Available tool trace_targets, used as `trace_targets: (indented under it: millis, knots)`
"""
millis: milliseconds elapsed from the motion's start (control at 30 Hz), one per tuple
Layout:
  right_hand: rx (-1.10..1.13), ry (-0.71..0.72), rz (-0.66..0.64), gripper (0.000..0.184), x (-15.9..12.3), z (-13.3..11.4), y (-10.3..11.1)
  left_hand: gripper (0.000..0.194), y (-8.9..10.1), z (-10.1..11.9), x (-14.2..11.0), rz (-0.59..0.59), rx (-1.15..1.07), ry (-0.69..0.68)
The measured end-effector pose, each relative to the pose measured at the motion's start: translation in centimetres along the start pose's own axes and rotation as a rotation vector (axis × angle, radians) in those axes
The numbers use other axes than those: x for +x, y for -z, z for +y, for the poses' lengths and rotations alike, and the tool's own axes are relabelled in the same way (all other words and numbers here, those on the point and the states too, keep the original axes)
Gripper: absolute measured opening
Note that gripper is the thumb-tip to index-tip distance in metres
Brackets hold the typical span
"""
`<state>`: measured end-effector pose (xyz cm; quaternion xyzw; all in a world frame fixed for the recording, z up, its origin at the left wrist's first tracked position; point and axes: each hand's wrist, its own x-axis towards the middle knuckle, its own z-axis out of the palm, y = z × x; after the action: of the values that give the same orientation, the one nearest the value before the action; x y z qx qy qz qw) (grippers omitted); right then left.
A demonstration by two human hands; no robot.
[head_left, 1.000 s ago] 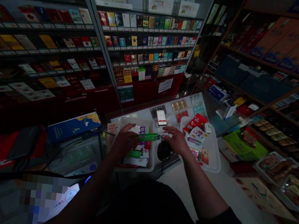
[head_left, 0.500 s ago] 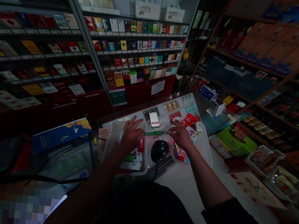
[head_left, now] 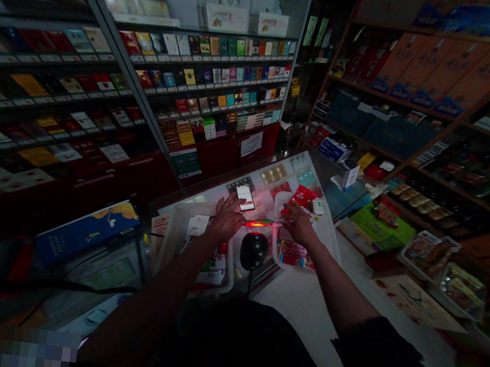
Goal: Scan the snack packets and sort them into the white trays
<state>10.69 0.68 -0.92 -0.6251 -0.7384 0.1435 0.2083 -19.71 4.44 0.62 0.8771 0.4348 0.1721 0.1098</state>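
Note:
A slim green packet [head_left: 260, 223] is stretched level between my two hands, lit red along its lower side. My left hand [head_left: 226, 221] is closed on its left end, some fingers spread over the top. At the right end, my right hand [head_left: 297, 223] pinches the packet's clear tip. Just below the packet stands a black rounded barcode scanner [head_left: 254, 252] on a cable. Under my left forearm is a white plastic basket [head_left: 168, 244] with several snack packets. A second white basket [head_left: 334, 245] lies beneath my right hand, holding red, white and pink packets.
A lit phone [head_left: 245, 198] lies on the glass counter [head_left: 226, 188] beyond my hands. To the left rests a blue box [head_left: 82, 232]. Cigarette shelves [head_left: 225, 56] line the far wall; cartons and a green box [head_left: 380, 230] stand on the right.
The green packet has moved from over the left basket to just above the scanner, and red light now falls on it. My view has swung to the right.

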Motion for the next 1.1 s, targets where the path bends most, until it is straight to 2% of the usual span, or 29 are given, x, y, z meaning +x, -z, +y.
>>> trace_targets:
  millis: [167,367,900,1100]
  knots:
    - [0.002,-0.024,-0.019,0.018,-0.4,1.4,-0.3,0.017,-1.4,0.1,0.7,-0.008,0.007,-0.022]
    - [-0.015,-0.010,-0.030,0.019,-0.5,2.0,-0.5,0.017,-2.8,-0.6,0.9,-0.016,-0.033,-0.016]
    - [-0.062,0.038,-0.051,0.018,-0.3,1.9,0.0,0.016,-3.8,-0.9,0.3,-0.031,-0.089,0.000]
    - [-0.064,0.093,-0.019,0.015,-0.3,2.0,-0.1,0.016,-4.3,-1.4,0.3,-0.020,-0.104,-0.022]
